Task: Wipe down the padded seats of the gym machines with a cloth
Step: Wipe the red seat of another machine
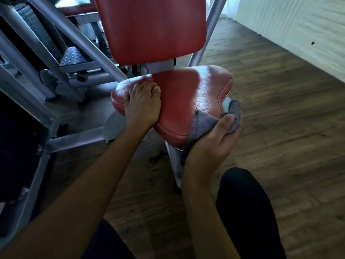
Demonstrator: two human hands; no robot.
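Nearest the camera, a knee (246, 212) in dark cloth and two bare forearms are shown reaching forward. The right hand (211, 144) is seen gripping a grey cloth (203, 122), which is bunched in the palm with the thumb pressed over it. The cloth is held against the front right edge of the seat (192, 94), one corner lying on the pad's top and the rest hanging past the rim. The left hand (142, 105) is set on the seat's left lobe and holds it, with the fingers bent against the pad and the thumb laid on the side edge.

The cloth is judged to be light, soft and limp. It is best kept gathered in the fist, so that a thick fold is presented to the pad and no loose end trails. The seat is red, glossy and padded, and it is fixed on a grey post (174, 165). It is judged to be firm but slightly yielding, and smooth enough for the cloth to glide under moderate pressure. It need not be lifted, only steadied at its edge. The piped rim is likely to need a wrapped stroke.

Behind the seat an upright red backrest (153, 28) is mounted. A grey metal frame (74, 38) stands to the left, and a wooden floor (280, 128) lies beneath.
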